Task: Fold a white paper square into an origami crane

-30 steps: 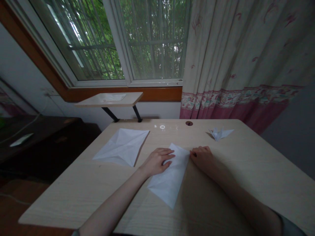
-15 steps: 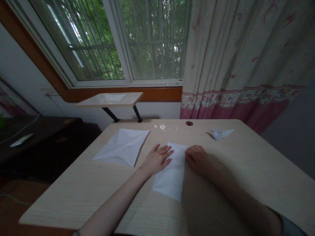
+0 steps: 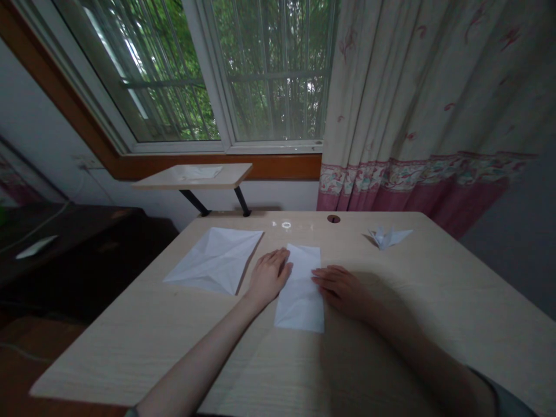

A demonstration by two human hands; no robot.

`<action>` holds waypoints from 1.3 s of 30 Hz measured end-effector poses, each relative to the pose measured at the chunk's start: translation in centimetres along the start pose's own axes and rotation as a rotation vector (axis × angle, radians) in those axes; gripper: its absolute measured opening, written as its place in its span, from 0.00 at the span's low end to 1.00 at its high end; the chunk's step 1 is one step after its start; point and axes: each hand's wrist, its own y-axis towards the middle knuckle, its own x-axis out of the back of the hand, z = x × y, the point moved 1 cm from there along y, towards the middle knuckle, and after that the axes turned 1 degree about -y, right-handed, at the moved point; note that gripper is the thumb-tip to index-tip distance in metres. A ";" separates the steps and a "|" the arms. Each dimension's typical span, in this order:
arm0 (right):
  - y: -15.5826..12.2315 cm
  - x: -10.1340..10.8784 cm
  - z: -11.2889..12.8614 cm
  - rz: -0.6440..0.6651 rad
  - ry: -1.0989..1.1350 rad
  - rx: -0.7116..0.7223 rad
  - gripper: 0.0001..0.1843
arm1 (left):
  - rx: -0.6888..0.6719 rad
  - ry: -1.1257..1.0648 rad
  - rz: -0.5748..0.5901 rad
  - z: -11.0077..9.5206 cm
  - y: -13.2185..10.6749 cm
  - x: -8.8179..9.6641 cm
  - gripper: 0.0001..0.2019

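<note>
Lengthwise, the paper rectangle (image 3: pixel 300 298) runs front to back between left hand (image 3: pixel 268 275) and right hand (image 3: pixel 341 289), whose unclenched fingers touch opposite long edges.

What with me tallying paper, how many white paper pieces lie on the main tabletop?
3: the creased sheet at left, the folded sheet between the left hand and right hand, and the folded bird at back right. Any sheets underneath would be hidden.

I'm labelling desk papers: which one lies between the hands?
The narrow oblong sheet, flanked by the left hand and right hand; the wide sheet and paper bird lie apart.
</note>
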 end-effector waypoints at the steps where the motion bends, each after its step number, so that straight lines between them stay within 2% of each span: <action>1: 0.0 -0.1 -0.1 -0.010 0.002 -0.010 0.19 | 0.034 -0.027 -0.009 0.2 0.0 0.0 0.19; 4: 0.0 -0.2 -0.3 -0.022 0.006 -0.021 0.20 | 0.083 -0.087 0.001 0.5 0.1 0.0 0.22; 10: 0.0 -0.2 -0.5 -0.030 0.008 -0.036 0.20 | 0.046 -0.112 0.002 0.3 0.1 -0.1 0.23; 21: 0.1 0.0 -0.4 0.041 -0.004 -0.056 0.21 | 0.020 -0.090 -0.007 0.1 0.1 0.3 0.23; 28: 0.2 0.2 -0.1 0.080 -0.012 -0.071 0.21 | 0.013 -0.150 -0.055 0.0 0.0 0.5 0.26; 31: 0.1 0.4 0.0 0.072 -0.016 -0.053 0.22 | 0.015 -0.251 -0.086 0.2 0.1 0.5 0.27; 34: 0.1 0.5 0.1 0.072 -0.011 -0.022 0.23 | 0.032 -0.441 -0.099 0.5 0.2 0.2 0.28; 39: -0.1 0.5 0.0 0.079 0.021 0.017 0.27 | 0.178 -0.805 -0.096 0.3 0.3 0.1 0.25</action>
